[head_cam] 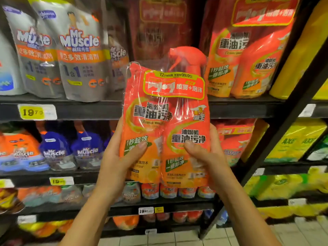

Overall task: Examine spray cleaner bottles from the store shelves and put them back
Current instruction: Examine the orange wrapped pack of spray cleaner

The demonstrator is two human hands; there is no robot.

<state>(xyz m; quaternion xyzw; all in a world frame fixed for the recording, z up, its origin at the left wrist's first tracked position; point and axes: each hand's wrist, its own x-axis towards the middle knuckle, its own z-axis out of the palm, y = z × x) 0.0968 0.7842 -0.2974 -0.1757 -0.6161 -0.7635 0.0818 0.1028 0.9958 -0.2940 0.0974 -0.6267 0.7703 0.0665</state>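
Note:
An orange and red spray cleaner pack (166, 121), a trigger bottle and a refill pouch wrapped together in clear film, is held upright in front of the shelves. My left hand (117, 157) grips its lower left side with the thumb across the front. My right hand (207, 153) grips the lower right side, thumb on the label. The red trigger head (188, 57) sticks up at the top of the pack. Behind it, the upper shelf shows a dark gap (159, 32) between the grey pouches and the matching packs.
Grey Mr Muscle pouches (78, 50) stand on the upper shelf (71, 110) at left, matching orange packs (248, 55) at right. Blue spray bottles (71, 150) fill the shelf below. Yellow packs (292, 139) line the right-hand bay. Tiled floor (195, 237) shows below.

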